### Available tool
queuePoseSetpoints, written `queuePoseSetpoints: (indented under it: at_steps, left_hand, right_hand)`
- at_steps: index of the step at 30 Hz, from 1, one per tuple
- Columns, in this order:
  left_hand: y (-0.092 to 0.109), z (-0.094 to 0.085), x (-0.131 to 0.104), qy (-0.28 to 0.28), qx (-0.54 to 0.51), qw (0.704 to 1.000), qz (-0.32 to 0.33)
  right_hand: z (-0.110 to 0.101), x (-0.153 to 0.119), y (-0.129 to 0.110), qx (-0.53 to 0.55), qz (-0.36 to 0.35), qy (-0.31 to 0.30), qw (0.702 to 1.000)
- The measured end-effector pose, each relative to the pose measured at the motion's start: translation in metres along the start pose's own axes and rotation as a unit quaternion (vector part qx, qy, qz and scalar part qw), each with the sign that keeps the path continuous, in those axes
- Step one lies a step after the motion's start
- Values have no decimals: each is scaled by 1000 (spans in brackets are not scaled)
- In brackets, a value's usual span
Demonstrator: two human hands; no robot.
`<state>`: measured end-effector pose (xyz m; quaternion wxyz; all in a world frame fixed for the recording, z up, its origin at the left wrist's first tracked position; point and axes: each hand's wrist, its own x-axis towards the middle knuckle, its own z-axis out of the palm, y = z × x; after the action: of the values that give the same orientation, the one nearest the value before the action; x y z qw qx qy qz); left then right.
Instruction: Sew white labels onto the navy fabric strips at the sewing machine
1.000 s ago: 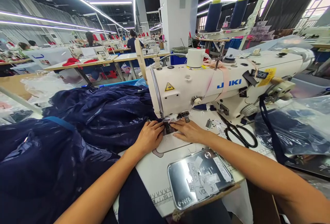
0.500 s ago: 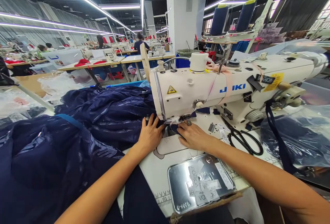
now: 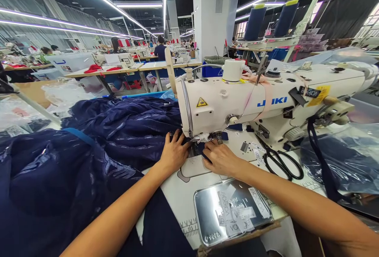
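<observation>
A white sewing machine stands across the table, with dark navy fabric under its needle area. My left hand lies left of the presser foot, fingers stretched and apart on the navy fabric, thumb close to the foot. Just right of the foot, my right hand has its fingers bent and pressed together on a navy fabric piece. The machine head and my fingers hide part of the fabric there. A large heap of the same sheer, stitched cloth spreads out to the left.
Black-handled scissors lie right of my right hand. A shiny metal tin lid with paper labels sits at the front of the table. Bagged navy fabric is at the right. Navy thread cones stand behind the machine.
The view has shifted slightly, so the machine appears a little further right. My right hand's fingers are more bent beside the foot. My left hand stays on the fabric.
</observation>
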<state>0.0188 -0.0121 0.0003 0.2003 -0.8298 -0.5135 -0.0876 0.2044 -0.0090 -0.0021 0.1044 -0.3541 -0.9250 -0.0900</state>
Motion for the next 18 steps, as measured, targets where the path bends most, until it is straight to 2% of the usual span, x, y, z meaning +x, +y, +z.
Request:
queuePoseSetpoints:
  at_steps: [8,18]
  left_hand:
    - [-1,2,3,-2,-8,1000,-1]
    - [-4,12,12,10,-18,1000,1]
  right_hand:
    - [-1,0,-7,-6,13,-8,1000]
    - [6,1,-15,-23,16,18,999]
